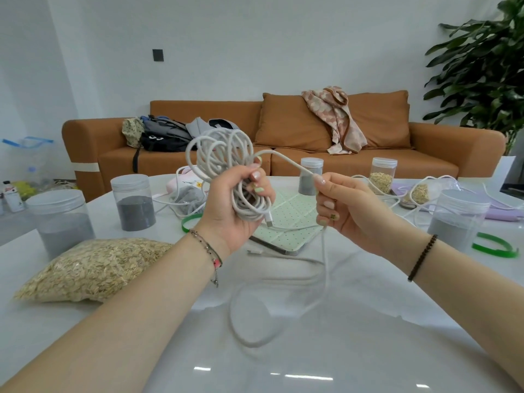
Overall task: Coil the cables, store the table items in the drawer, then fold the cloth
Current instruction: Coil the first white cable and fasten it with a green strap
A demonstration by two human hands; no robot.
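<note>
A: Where is the white cable (218, 148) held?

B: Its coiled loops are held up above the tabletop (283, 364), near the middle of the view. They are clasped by the left grip (235, 205), whose fingers are curled round the bundle. A plug (269, 222) is seen sticking out at 5 o'clock of that grip.

A: And the right grip (348, 208)?

B: It is closed on the same cable, at 3 o'clock of the coil, where a strand is pinched between thumb and forefinger. Below it, the slack (249, 321) is seen hanging to a loose loop on the tabletop at 6 o'clock.

A: What is laid around them?

B: A green tablet case (292, 219) is seen on the tabletop beneath both grips. A bag of oats (93, 268) is placed at 8 o'clock, and lidded jars (133, 205) are set at 9, 12 and 3 o'clock.
</note>
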